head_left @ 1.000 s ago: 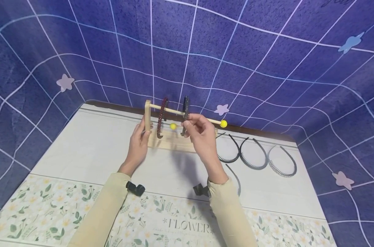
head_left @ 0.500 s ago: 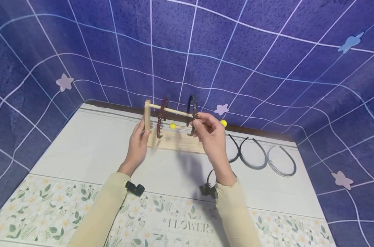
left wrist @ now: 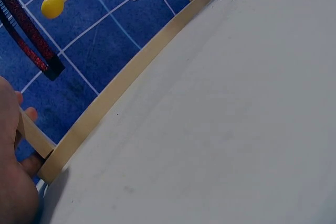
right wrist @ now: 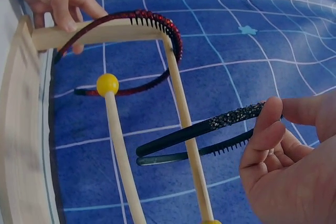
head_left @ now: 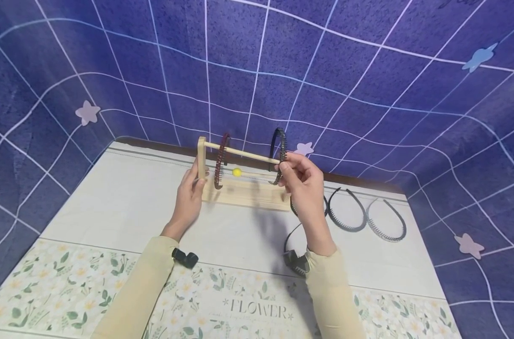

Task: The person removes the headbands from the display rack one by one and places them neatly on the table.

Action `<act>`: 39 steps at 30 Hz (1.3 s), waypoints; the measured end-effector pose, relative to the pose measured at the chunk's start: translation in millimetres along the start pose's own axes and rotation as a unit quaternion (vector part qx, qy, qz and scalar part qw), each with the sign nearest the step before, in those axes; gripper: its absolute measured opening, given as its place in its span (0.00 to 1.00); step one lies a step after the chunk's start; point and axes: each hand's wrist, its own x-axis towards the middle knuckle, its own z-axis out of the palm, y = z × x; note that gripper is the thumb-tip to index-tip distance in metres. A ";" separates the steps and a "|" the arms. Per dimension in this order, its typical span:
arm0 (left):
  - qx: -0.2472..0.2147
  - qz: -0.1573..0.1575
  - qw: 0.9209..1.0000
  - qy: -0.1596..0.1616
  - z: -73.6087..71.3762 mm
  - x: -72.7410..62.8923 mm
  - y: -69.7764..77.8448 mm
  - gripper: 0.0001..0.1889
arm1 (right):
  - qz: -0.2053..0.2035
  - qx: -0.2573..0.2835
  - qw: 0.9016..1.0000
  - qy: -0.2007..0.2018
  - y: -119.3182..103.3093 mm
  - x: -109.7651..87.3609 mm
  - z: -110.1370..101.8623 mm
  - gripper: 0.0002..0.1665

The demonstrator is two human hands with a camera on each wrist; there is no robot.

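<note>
In the head view, my left hand (head_left: 188, 200) grips the left upright (head_left: 201, 160) of a wooden stand. A dark red toothed headband (head_left: 219, 165) hangs from the stand's upper rod (head_left: 250, 154), near that upright. Farther right, my right hand (head_left: 305, 188) pinches a black headband (head_left: 284, 143) with glittery stones. The right wrist view shows this black headband (right wrist: 202, 132) with the rod (right wrist: 184, 114) passing between its two arms. Thumb and fingers hold it at its stone-covered curve. The rod's right end is hidden behind my right hand in the head view.
A lower rod ends in a yellow ball (head_left: 237, 172) above the wooden base (head_left: 248, 197). On the white table, right of the stand, lie a dark headband (head_left: 347, 228), a grey one (head_left: 386, 235) and others partly hidden by my right arm. A blue patterned cloth (head_left: 257, 70) rises behind.
My right hand has moved to the right along the upper rod, carrying the black headband away from the red one. The left hand and the stand stay in place.
</note>
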 end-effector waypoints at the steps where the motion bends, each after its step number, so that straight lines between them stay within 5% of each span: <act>1: 0.001 -0.001 1.000 -0.001 -0.3 -0.3 0.0 0.37 | -0.001 0.001 1.000 0.000 -0.4 0.0 -1.2 0.11; 25: 0.004 -0.001 1.000 0.001 -0.9 -0.5 1.8 0.37 | -0.020 0.013 0.998 0.059 -8.1 -1.6 -36.4 0.07; 39: 0.014 -0.011 1.000 -0.007 -0.9 0.7 0.8 0.37 | -0.021 0.002 0.996 0.083 -11.0 -0.9 -60.4 0.14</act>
